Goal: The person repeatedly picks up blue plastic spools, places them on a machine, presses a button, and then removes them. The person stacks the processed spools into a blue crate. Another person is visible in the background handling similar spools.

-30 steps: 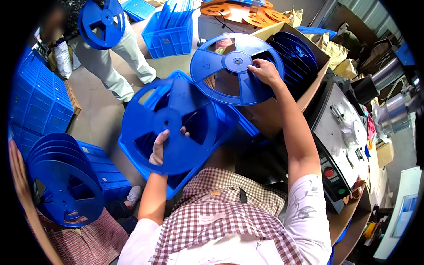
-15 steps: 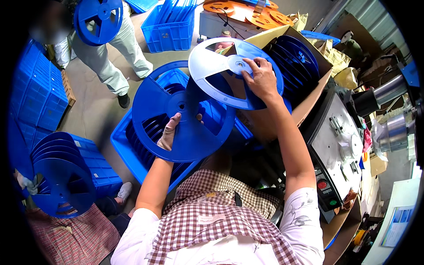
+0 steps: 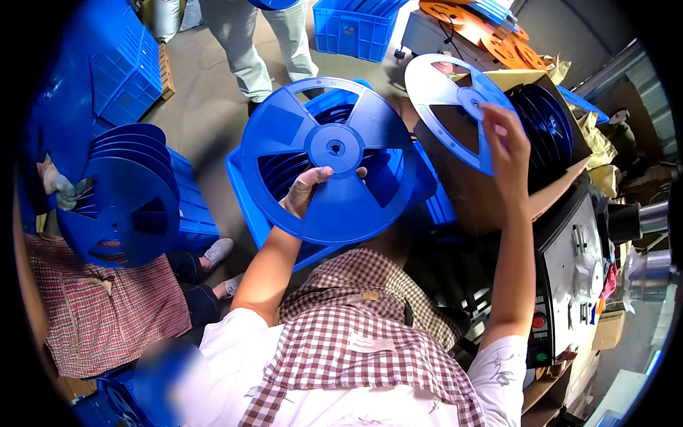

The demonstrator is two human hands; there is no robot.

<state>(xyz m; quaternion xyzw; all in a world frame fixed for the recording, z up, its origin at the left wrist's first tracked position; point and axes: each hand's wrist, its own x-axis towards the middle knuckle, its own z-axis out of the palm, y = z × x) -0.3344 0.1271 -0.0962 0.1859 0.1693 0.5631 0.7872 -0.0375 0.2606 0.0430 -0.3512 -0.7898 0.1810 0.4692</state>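
My left hand [image 3: 304, 192], with a pale covering over the fingers, grips a blue plastic reel [image 3: 338, 206] beside its hub. The thumb lies on the face, and a fingertip shows through a cutout. Spoke openings reveal more dark reels beneath, inside a blue crate [image 3: 245, 206]. To the right, my right hand [image 3: 509, 142] is closed at the hub of a second blue reel [image 3: 435, 117], its fingers somewhat blurred. That reel tilts, shining with glare, at the near-left side of an open cardboard box [image 3: 462, 185]. Several upright dark-blue reels [image 3: 544, 124] fill the box.
A co-worker's gloved hand [image 3: 58, 183] holds a stack of blue reels [image 3: 117, 213] at left. Another person's legs [image 3: 242, 46] stand beyond my crate. A black-edged machine [image 3: 569, 249] is close on my right. Orange reels [image 3: 509, 50] lie on a far table.
The view has swung, shifting the surroundings rightward. The two reels overlapped before and are now apart, the right one nearer the box. My left hand's reel now faces up more squarely.
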